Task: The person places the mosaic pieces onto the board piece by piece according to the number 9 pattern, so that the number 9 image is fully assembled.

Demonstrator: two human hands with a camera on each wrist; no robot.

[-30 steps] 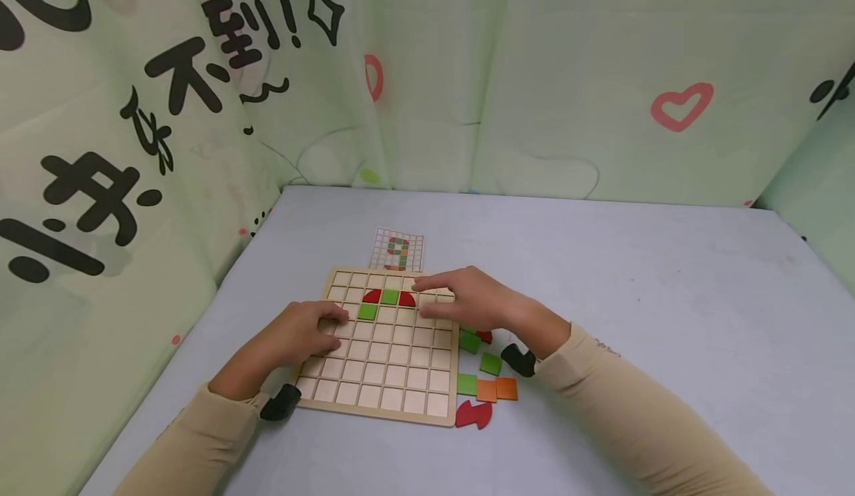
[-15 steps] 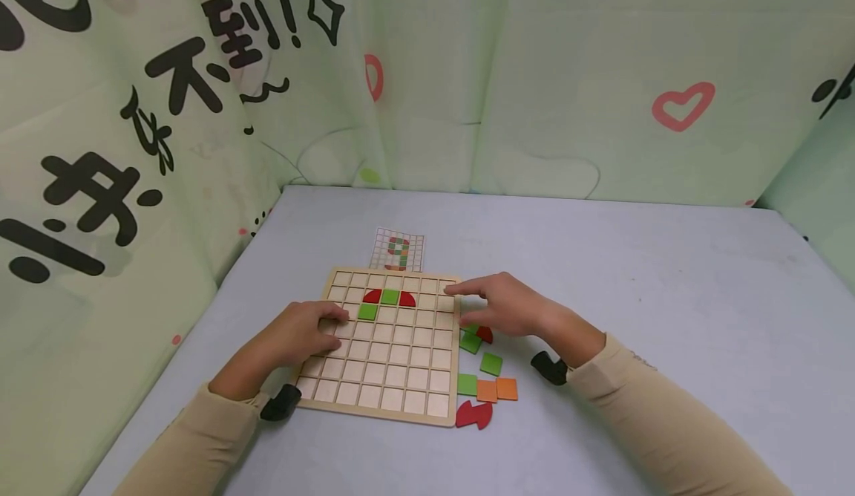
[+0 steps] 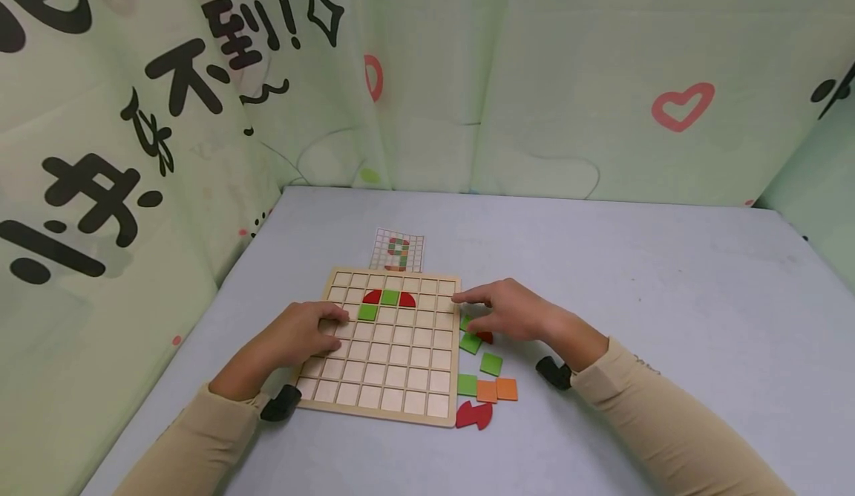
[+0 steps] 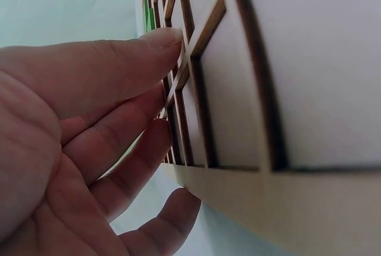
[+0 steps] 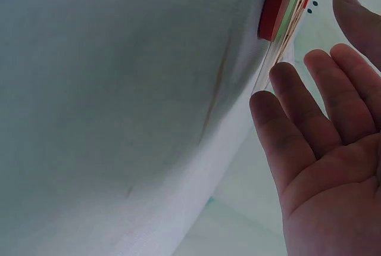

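Observation:
A wooden grid board (image 3: 401, 355) lies on the table. Set in its upper cells are two red quarter-round tiles (image 3: 407, 300) and two green square tiles (image 3: 367, 312). My left hand (image 3: 310, 329) rests at the board's left side; in the left wrist view the thumb (image 4: 119, 65) touches the grid and relaxed fingers sit along the edge. Over the board's right edge is my right hand (image 3: 517, 310), fingers extended and apart, holding nothing. Just below its thumb lie loose green tiles (image 3: 470, 343) and a red tile (image 3: 485, 338), partly covered by the hand.
Along the board's right side lie more green tiles (image 3: 490, 364), orange square tiles (image 3: 507, 389) and red curved tiles (image 3: 474, 414). A printed pattern card (image 3: 377, 251) sits behind the board, its lower edge meeting the frame. A patterned curtain (image 3: 568, 110) hangs at the table's back.
My right hand has moved right, off the red tile in the grid, to the loose tiles beside the board, and dropped slightly. The left hand has stayed put.

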